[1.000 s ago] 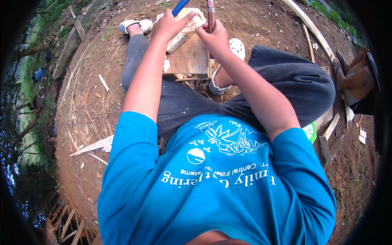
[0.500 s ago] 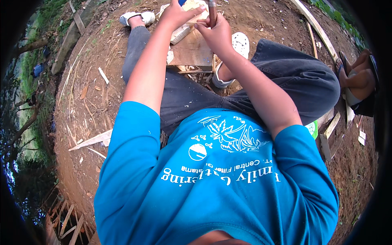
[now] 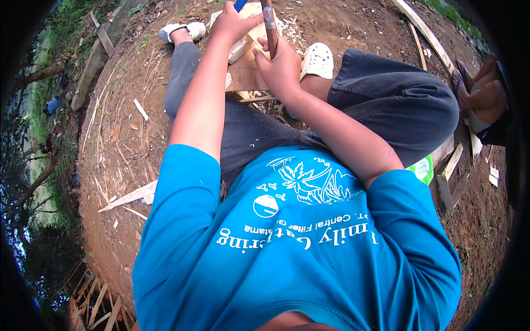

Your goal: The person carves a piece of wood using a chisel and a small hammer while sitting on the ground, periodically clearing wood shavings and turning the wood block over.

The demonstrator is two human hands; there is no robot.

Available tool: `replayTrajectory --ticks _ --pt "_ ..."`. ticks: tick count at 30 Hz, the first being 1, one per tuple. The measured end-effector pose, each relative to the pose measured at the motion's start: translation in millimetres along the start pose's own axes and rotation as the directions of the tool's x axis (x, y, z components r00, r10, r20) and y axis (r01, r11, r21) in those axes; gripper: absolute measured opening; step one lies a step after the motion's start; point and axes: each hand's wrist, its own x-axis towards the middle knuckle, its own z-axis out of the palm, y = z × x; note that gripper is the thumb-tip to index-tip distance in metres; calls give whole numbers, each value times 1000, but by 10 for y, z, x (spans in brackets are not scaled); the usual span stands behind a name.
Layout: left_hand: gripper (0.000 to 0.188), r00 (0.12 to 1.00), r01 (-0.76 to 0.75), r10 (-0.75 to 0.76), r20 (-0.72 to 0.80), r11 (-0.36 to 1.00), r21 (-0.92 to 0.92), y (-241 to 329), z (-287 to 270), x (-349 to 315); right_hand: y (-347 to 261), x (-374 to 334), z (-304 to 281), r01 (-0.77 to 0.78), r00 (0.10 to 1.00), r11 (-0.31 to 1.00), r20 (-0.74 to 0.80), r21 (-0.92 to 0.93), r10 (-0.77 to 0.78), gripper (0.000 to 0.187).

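Left fingers partly hide a probably wooden block near shavings.

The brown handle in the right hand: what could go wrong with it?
Maybe two things. The right hand holds the brown handle close to the bare left hand, so a slip might knock that hand. And the nearer white clog sits just beside the right hand, so if the handle were dropped, it could land there.
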Motion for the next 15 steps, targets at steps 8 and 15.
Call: replayTrajectory --ticks 8,15 --pt "75 922 -354 366 129 929 -106 26 -22 81 -48 -134 24 -53 988 990 139 -129 71 23" --pt "59 990 -123 68 -124 847 -516 -438 -26 347 76 251 -170 -41 981 997 192 70 27 31"
